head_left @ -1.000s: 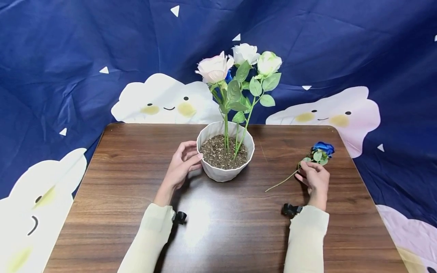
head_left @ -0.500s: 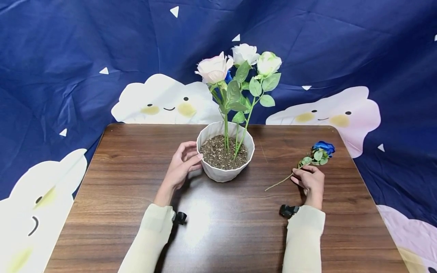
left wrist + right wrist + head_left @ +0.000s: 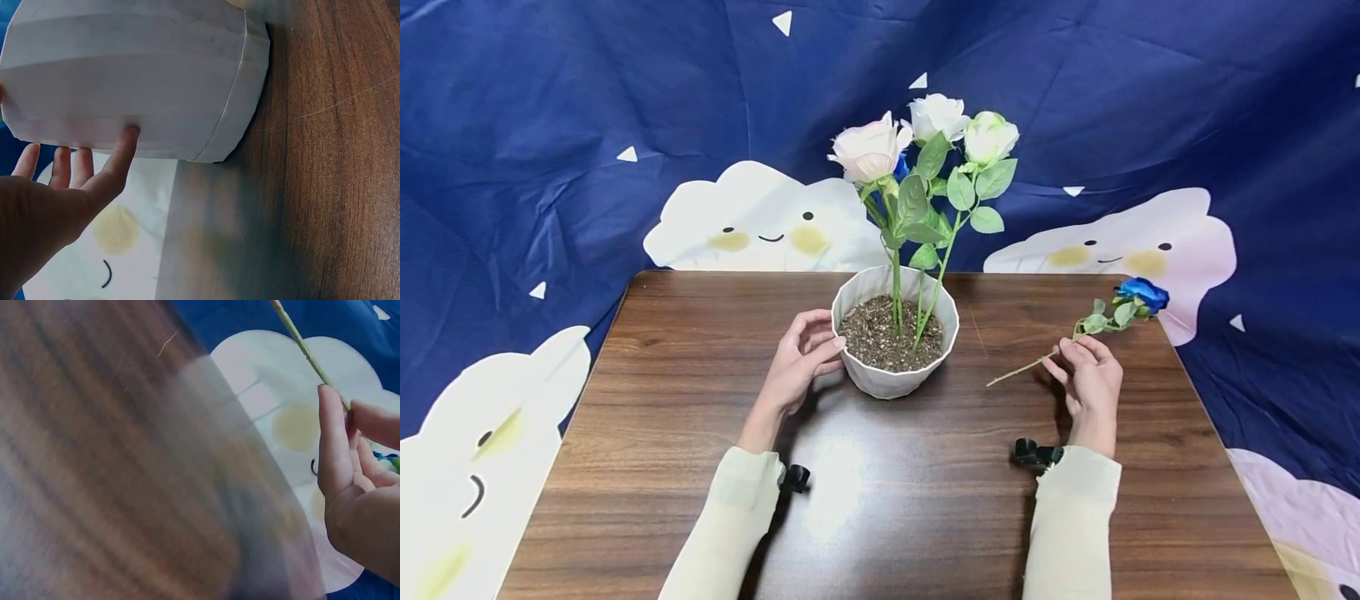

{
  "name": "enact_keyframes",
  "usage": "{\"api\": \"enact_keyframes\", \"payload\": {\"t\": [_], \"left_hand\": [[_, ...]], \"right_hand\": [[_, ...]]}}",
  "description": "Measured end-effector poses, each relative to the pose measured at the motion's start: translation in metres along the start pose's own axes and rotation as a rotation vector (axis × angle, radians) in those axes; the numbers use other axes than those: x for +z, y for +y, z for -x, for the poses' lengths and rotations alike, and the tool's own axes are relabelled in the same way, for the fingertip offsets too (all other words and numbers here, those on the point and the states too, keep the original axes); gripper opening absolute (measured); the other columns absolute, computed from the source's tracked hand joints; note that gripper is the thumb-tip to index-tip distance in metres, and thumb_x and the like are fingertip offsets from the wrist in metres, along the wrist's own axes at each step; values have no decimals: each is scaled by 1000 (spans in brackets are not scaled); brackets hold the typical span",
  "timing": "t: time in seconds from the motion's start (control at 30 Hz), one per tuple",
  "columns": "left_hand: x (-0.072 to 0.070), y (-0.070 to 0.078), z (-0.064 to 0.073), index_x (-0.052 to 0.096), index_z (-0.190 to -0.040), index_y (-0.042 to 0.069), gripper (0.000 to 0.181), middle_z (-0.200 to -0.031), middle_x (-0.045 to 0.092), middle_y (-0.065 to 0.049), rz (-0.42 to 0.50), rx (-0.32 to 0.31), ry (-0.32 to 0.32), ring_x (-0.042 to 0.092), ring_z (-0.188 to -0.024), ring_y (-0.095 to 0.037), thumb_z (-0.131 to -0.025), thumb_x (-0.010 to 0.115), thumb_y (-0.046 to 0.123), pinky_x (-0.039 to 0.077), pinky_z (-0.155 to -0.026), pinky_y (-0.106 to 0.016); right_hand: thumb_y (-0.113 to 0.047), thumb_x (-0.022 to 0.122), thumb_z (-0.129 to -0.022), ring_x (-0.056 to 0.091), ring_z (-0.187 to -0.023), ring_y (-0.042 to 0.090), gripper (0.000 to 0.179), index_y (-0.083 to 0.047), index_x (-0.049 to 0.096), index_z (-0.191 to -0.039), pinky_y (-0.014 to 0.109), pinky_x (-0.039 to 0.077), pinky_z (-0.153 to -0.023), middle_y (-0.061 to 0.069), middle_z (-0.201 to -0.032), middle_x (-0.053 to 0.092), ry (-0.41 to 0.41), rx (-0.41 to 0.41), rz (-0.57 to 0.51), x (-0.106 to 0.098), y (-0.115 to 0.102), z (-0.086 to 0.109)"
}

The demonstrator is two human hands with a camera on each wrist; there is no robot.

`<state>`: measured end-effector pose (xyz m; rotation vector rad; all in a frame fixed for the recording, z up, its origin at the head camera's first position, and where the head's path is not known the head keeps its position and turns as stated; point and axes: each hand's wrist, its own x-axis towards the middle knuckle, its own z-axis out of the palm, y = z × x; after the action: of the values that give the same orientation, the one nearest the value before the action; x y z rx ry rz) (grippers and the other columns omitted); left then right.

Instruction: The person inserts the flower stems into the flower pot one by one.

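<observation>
A white faceted flower pot [image 3: 891, 383] stands on the brown table, filled with dark soil [image 3: 880, 333]. Against its left wall rests my left hand [image 3: 797, 362], thumb at the rim and fingers along the side. The left wrist view shows those fairly straight fingers touching the pot's wall [image 3: 137, 69]. To the right, my right hand [image 3: 1090, 387] pinches the stem of a blue rose [image 3: 1142, 293] between thumb and fingers. Its bloom points to the far right, the bare stem end towards the pot. Up close, the right wrist view has the green stem [image 3: 306, 353] held at the fingertips.
In the pot stand a pale pink rose [image 3: 871, 152], a white rose [image 3: 938, 117] and a greenish-white rose [image 3: 991, 138], with a blue bloom [image 3: 901, 167] partly hidden behind. A blue curtain [image 3: 587, 100] with smiling clouds hangs behind the wooden table [image 3: 700, 350].
The blue rose has risen off the table, its bloom moving away and to the right. My right hand slid lower on the stem, then lifted it. The left hand and pot have stayed put.
</observation>
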<state>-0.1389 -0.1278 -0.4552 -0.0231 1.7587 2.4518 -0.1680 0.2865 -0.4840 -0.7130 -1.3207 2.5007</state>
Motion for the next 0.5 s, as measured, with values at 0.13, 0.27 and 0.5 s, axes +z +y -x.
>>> {"api": "enact_keyframes", "payload": {"t": [0.13, 0.27, 0.5], "left_hand": [[0, 0, 0, 42, -139, -1, 53, -133, 50, -25, -2, -4, 2, 61, -106, -19, -91, 65, -2, 58, -92, -55], [0, 0, -1, 42, -138, 0, 52, -133, 49, -25, 4, -1, 3, 60, -106, -19, -91, 65, -3, 59, -91, -52], [0, -1, -1, 42, -139, -1, 53, -134, 48, -25, 9, -1, -1, 60, -106, -19, -92, 65, -2, 62, -86, -44]], "right_hand": [[15, 61, -93, 68, -67, 20, 21, -1, 50, -101, 34, 64, -56, 10, -76, 66, -83, -43, -87, 9, -8, 3], [14, 62, -93, 68, -66, 22, 20, 0, 50, -101, 34, 63, -55, 12, -76, 67, -143, -97, -159, 20, -15, 6], [15, 63, -92, 69, -65, 25, 13, 7, 55, -100, 34, 63, -53, 17, -78, 69, -225, -191, -234, 41, -25, 13]]}}
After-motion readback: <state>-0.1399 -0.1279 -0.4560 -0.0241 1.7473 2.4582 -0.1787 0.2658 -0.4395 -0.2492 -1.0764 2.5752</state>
